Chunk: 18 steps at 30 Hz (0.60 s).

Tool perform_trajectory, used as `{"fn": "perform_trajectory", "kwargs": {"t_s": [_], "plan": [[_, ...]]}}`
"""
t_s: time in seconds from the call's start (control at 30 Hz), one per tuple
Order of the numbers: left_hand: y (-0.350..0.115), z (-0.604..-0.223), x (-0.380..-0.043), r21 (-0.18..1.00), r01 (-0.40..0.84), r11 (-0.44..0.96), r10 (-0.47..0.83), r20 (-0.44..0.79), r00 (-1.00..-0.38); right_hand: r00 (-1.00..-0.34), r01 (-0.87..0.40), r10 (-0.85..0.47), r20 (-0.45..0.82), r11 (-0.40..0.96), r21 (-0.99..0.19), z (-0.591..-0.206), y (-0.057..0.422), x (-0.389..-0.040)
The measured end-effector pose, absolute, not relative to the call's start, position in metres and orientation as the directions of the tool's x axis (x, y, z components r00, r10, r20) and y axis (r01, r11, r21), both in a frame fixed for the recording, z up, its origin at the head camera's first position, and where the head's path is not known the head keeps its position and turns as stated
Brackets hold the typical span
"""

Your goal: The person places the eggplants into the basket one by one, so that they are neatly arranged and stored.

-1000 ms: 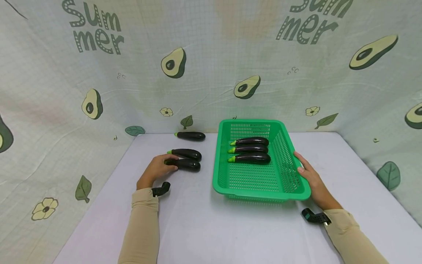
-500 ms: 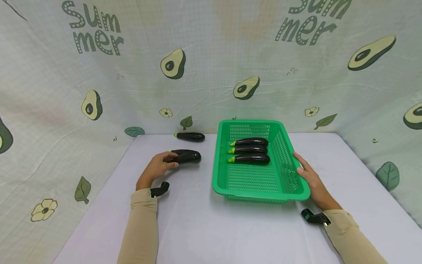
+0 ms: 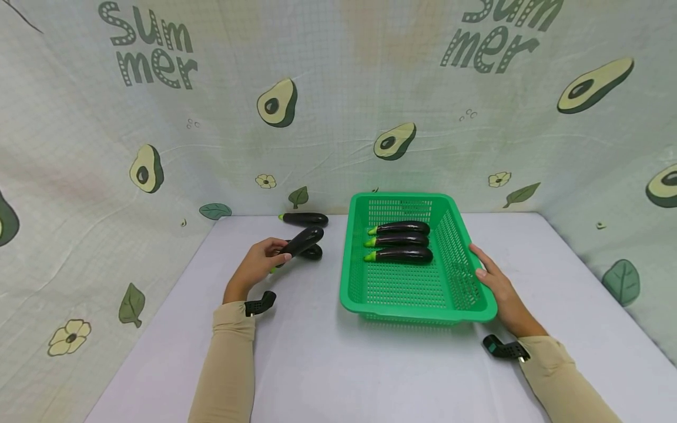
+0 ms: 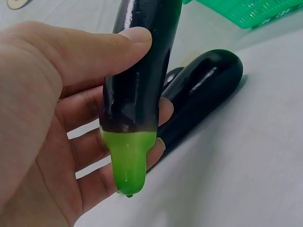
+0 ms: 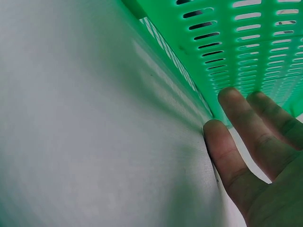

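My left hand (image 3: 257,265) holds a dark purple eggplant (image 3: 302,242) between thumb and fingers, tilted with its rounded end up and away. Its green stem end (image 4: 129,161) points back toward the palm in the left wrist view. Just behind and below it, another eggplant (image 3: 312,252) lies on the table, partly hidden. My right hand (image 3: 502,294) rests at the right side of a green plastic basket (image 3: 418,313), thumb at the rim. In the right wrist view, extended fingers (image 5: 253,127) touch the slotted outer wall. Inside the basket, three eggplants (image 3: 404,254) lie in a row.
One more eggplant (image 3: 305,219) lies at the table's back edge, left of the basket. A white cloth covers the table (image 3: 338,370). Behind it hangs a printed curtain (image 3: 328,70) with avocados and lettering. Each wrist carries a black camera mount (image 3: 260,304).
My left hand has lifted the nearer eggplant off the table and swung it from lying flat to a steep tilt over the one behind. The right hand and basket stay put.
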<state>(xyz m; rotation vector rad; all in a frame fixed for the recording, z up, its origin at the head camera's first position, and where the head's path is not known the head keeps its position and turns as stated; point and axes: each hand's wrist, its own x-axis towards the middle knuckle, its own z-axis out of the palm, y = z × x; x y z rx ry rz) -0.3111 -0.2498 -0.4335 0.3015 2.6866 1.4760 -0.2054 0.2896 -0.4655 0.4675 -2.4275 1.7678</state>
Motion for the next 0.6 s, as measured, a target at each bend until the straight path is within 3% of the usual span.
{"fn": "perform_trajectory", "kwargs": {"t_s": [0.6], "plan": [[-0.231, -0.434, -0.314, 0.884, 0.177, 0.432, 0.264, 0.063, -0.963, -0.95, -0.3, -0.18, 0.255, 0.3, -0.905, -0.467, 0.291, -0.207]]}}
